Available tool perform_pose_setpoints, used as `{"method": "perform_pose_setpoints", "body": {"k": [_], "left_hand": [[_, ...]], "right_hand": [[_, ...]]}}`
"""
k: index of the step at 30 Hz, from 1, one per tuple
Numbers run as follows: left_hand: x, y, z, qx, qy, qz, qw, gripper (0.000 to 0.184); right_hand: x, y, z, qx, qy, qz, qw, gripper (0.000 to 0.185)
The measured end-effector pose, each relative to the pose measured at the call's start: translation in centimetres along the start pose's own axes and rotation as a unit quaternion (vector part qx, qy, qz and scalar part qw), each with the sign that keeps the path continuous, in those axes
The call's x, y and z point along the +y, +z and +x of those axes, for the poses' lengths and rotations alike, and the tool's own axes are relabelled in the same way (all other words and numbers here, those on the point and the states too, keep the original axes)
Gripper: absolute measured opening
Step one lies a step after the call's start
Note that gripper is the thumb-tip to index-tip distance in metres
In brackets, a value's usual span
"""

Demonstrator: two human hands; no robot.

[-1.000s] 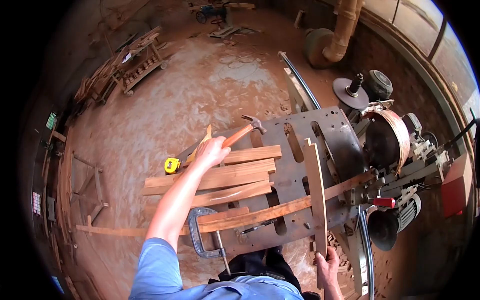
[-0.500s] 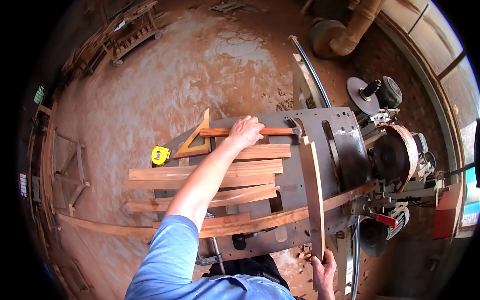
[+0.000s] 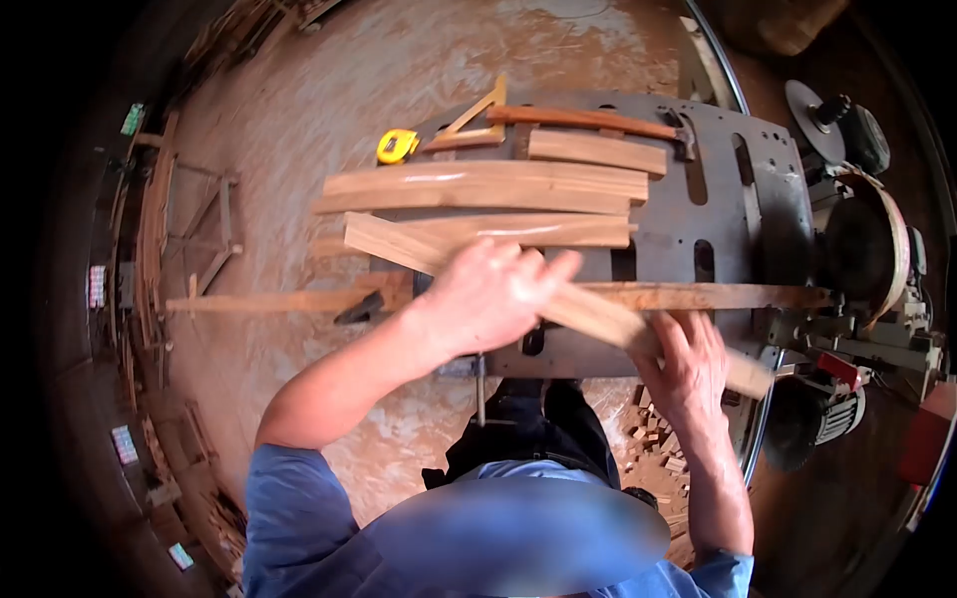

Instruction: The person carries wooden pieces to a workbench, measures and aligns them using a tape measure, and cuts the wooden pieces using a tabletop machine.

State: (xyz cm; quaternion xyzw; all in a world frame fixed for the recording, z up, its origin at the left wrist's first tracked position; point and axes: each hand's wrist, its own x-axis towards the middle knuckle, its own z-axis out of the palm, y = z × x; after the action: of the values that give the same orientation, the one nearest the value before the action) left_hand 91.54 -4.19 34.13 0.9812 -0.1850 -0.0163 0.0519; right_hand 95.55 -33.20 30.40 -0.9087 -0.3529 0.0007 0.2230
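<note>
A light wooden strip [image 3: 602, 317] lies slantwise between my hands, over the near side of the metal table. My left hand [image 3: 488, 297] wraps over its middle. My right hand [image 3: 688, 361] holds it nearer its right end, which is blurred by motion. Beneath it, a long wooden bar [image 3: 718, 296] crosses the table from side to side. Beyond, several wooden pieces [image 3: 478, 181] lie roughly parallel. A claw hammer [image 3: 588, 122] rests at the far edge, beside a wooden set square [image 3: 467, 139] and a yellow tape measure [image 3: 397, 147].
The dark metal table [image 3: 723, 214] has slots and holes. A machine with a round disc [image 3: 877, 249] stands to the right. A clamp [image 3: 480, 387] grips the near table edge. Wood offcuts [image 3: 658, 439] litter the floor at lower right.
My left hand has left the hammer handle and come back to the wooden strip. My right hand has swung the strip from lengthwise to slantwise across my front. The view has tilted down.
</note>
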Motion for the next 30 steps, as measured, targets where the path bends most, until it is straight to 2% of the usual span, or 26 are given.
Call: {"method": "perform_pose_setpoints", "body": {"k": [1,2,4,5,7,8,9,10,12,14,17,21,22,24,25,28,30], "left_hand": [[0.0,0.8,-1.7,-0.045,-0.067,-0.011,0.997,0.055],[-0.5,0.8,-3.2,0.017,-0.079,0.027,0.996,0.044],[-1.1,1.8,-6.6,0.009,-0.218,-0.022,0.976,0.042],[-1.1,2.5,-8.2,0.035,-0.254,-0.023,0.966,0.042],[-0.6,4.0,-11.2,0.096,-0.316,-0.025,0.944,0.042],[-0.3,4.9,-12.3,0.099,-0.332,-0.025,0.938,0.043],[-0.1,5.7,-13.3,0.102,-0.346,-0.023,0.932,0.044],[0.3,6.4,-14.0,0.103,-0.358,-0.024,0.928,0.045],[1.1,7.1,-14.3,0.081,-0.407,-0.065,0.907,0.046],[1.2,7.2,-14.3,0.082,-0.405,-0.070,0.908,0.045],[0.9,8.0,-14.7,0.081,-0.390,-0.068,0.915,0.044],[0.6,8.4,-15.0,0.075,-0.379,-0.065,0.920,0.043],[0.4,8.4,-15.0,0.076,-0.374,-0.074,0.921,0.042],[0.3,8.5,-15.1,0.076,-0.373,-0.087,0.920,0.040],[0.3,8.6,-15.2,0.087,-0.364,-0.081,0.924,0.039],[0.4,8.2,-15.2,0.073,-0.360,-0.074,0.927,0.040],[0.4,8.4,-15.2,0.094,-0.353,-0.062,0.929,0.040]], "right_hand": [[-0.5,-0.2,0.5,0.027,-0.050,0.019,0.998,0.056],[-1.2,-0.1,0.7,0.077,-0.094,0.038,0.992,0.060],[-3.5,-0.4,-0.6,0.081,-0.122,0.085,0.986,0.059],[-4.6,0.4,-1.8,0.054,-0.127,0.170,0.976,0.055],[-6.7,4.6,-5.1,-0.106,-0.080,0.298,0.945,0.045],[-8.2,6.6,-6.7,-0.149,-0.055,0.310,0.937,0.049],[-9.2,9.4,-8.2,-0.177,-0.085,0.258,0.946,0.062],[-10.2,11.5,-9.3,-0.220,-0.065,0.291,0.929,0.076],[-11.8,16.2,-10.5,-0.251,-0.025,0.316,0.915,0.090],[-13.9,19.2,-10.5,-0.264,0.044,0.347,0.899,0.086],[-14.8,19.8,-9.6,-0.309,0.114,0.340,0.881,0.077],[-15.8,20.2,-9.9,-0.240,0.168,0.343,0.892,0.063],[-15.9,20.7,-10.2,-0.215,0.206,0.374,0.878,0.060],[-15.9,22.2,-10.5,-0.192,0.261,0.464,0.824,0.054],[-16.2,22.5,-10.3,-0.210,0.315,0.514,0.770,0.051],[-16.3,25.8,-10.5,-0.156,0.349,0.643,0.664,0.061],[-15.8,26.6,-10.8,-0.171,0.343,0.668,0.638,0.057]]}}
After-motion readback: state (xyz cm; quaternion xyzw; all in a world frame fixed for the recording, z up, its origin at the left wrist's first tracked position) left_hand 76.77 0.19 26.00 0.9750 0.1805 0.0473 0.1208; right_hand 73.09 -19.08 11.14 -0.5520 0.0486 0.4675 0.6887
